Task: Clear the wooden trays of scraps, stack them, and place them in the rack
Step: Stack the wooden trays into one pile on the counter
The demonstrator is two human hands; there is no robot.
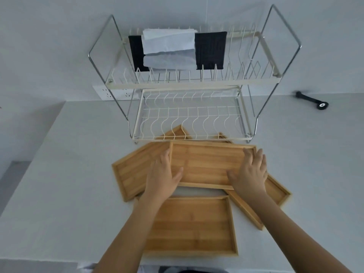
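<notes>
Several shallow wooden trays lie on the white counter in front of a two-tier wire rack [189, 125]. My left hand [163, 174] and my right hand [250, 174] grip the two short ends of the top tray [206, 164], which rests across the others. A left tray [130, 172] and a right tray [275, 192] lie angled beneath it, their far corners under the rack's lower tier. A near tray [189, 225] lies closest to me, partly under my left forearm. No scraps show in the trays.
Black and white cloths [171, 48] hang on the rack's upper tier. The lower tier's wire slots hold nothing. A wall socket [112, 93] sits behind the rack's left leg. A black tool [313, 100] lies at the back right. The counter's left edge drops off.
</notes>
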